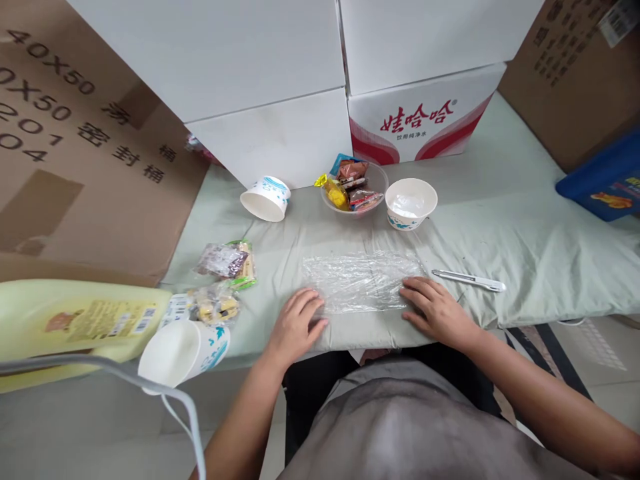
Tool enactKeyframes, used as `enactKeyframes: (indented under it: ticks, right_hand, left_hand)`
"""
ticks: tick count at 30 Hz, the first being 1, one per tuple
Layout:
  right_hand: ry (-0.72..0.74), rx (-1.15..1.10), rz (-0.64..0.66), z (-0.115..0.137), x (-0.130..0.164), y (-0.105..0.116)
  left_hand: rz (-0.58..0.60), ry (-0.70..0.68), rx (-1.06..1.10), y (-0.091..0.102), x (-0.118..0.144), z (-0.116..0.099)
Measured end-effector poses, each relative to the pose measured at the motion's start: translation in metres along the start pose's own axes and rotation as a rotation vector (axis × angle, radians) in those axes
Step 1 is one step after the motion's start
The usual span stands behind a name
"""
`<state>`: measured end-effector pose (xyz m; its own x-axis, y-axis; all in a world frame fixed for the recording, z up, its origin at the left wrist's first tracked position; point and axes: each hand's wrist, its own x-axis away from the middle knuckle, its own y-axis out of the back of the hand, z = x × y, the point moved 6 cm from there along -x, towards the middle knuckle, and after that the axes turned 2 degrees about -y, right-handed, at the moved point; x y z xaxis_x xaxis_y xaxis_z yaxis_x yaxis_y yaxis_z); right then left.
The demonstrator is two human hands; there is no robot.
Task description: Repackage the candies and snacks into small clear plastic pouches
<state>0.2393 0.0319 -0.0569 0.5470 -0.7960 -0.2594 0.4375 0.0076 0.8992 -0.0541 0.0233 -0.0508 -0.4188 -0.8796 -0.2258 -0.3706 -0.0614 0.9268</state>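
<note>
At your far left stands a brown cardboard carton with black printing [100, 153], with a large pale yellow plastic bottle [80, 327] lying before it. Just beside the bottle, a white paper bowl with blue leaf print [187, 353] is tipped on its side at the near edge of the tabletop [280, 247], which is covered in pale green cloth. Behind that bowl lie a clear-wrapped packet of yellow pieces [216, 303] and a flat clear packet with green edging [230, 261]; farther back, a second blue-printed white paper bowl [267, 199] is tipped over. Your left hand [296, 327] is palm down with the grip open, fingertips at the left edge of a thin, crinkled, transparent plastic film [363, 283]. The film lies on the cloth directly before you, between your hands; behind it sits a clear round plastic dish of wrapped snacks [353, 190], near an upright white paper bowl [411, 203]. Your right hand [433, 310] has its grip likewise open, fingers at the film's right edge. Beyond it lies a slim white pen-like tool [469, 280]. The step in hand is judged to be spreading the film flat; the next move calls for light, even fingertip pressure, since creases remain and such film would shift readily.
</note>
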Motion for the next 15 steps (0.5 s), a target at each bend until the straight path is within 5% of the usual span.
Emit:
enactKeyframes:
  ticks: [9,15]
  right_hand:
    - [0.046,-0.109,-0.056,-0.008,0.015,0.013]
    - [-0.143,-0.091,-0.170,-0.016,-0.004,0.020]
  left_hand:
    - [-0.101,-0.013,0.118,0.007,0.005,-0.001]
    - [-0.170,0.209,0.056,0.017,-0.015,0.015]
